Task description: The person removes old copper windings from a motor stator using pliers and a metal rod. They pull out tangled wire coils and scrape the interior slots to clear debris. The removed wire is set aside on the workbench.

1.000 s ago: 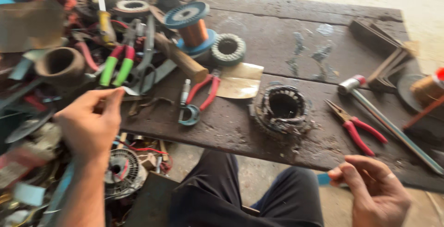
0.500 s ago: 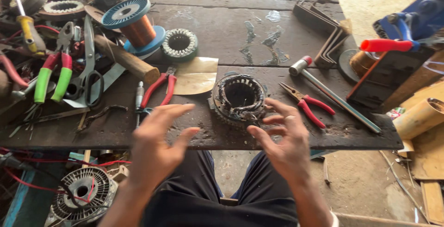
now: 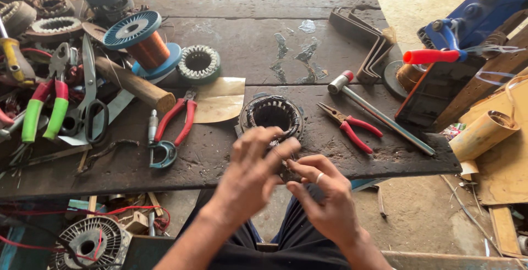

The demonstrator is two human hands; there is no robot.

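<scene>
Closed in since half a second ago: both hands now meet at the near rim of the stator core [image 3: 272, 117], no longer spread apart. Sits on the counter [image 3: 231, 44] near its front edge. Looks heavy, stiff iron with sharp slots; best gripped around the outer ring. Left hand [image 3: 250, 173] half-curled, fingertips on the rim. Right hand [image 3: 324, 195] pinching something thin, cannot tell what. Red pliers [image 3: 352, 128] just right, red-handled cutters [image 3: 173, 121] left.
</scene>
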